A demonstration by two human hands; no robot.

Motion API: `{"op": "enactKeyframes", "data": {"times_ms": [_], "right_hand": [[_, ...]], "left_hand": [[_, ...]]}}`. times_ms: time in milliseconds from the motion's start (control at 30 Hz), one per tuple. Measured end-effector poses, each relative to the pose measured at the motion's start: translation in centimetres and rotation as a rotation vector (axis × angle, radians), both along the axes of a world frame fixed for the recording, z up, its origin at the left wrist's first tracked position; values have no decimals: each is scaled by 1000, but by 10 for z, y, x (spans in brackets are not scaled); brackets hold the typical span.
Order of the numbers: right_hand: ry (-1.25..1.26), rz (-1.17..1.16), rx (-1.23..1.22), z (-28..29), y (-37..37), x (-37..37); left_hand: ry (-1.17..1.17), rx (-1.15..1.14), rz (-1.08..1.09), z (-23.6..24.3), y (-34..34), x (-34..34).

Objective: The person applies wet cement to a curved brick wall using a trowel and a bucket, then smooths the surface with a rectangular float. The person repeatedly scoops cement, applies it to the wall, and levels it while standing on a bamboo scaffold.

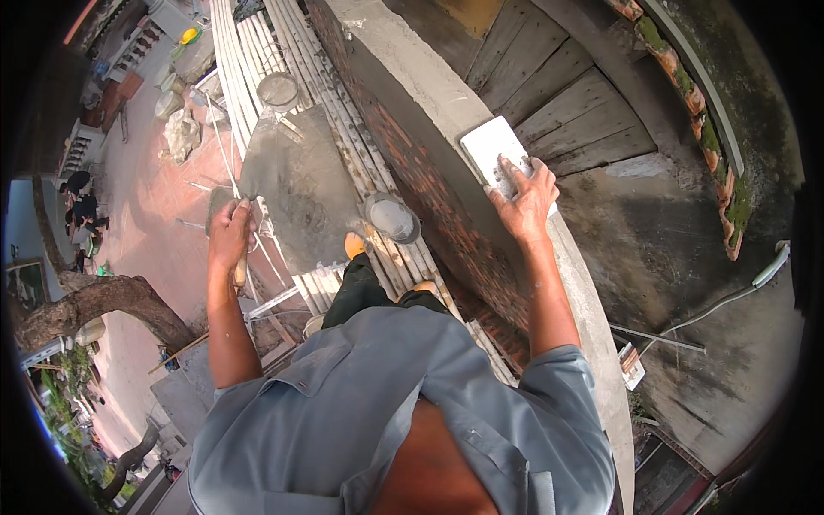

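Note:
My left hand [230, 230] is closed around the handle of a trowel [221, 204], whose grey blade points away from me at the left edge of a mortar-covered board [296, 184]. At my right, the fingers of my right hand [528, 202] are spread over a white rectangular block [491, 144] with dark smudges. The block lies against the top of a curving cement-coated wall [421, 81]; its underside is hidden. Bare red brick [429, 176] shows on the wall's near side. A mortar-smeared bucket [391, 216] stands between the board and the wall.
I stand on a scaffold of pale poles [343, 129]. Another bucket [277, 91] sits at the board's far end. Far below on the left are a paved yard [172, 232], a rock [181, 135] and a thick tree branch [112, 313]. Mossy roof tiles [699, 129] edge the right.

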State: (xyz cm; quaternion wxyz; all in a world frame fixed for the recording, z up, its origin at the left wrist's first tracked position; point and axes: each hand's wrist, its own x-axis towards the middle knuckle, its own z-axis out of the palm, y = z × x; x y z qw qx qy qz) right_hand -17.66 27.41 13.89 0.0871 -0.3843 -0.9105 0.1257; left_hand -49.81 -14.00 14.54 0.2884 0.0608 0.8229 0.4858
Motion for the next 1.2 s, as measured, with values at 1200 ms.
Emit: {"op": "enactKeyframes", "data": {"times_ms": [1200], "right_hand": [[-65, 86, 75, -46, 48, -290]], "left_hand": [[-68, -155, 120, -66, -62, -180]]}}
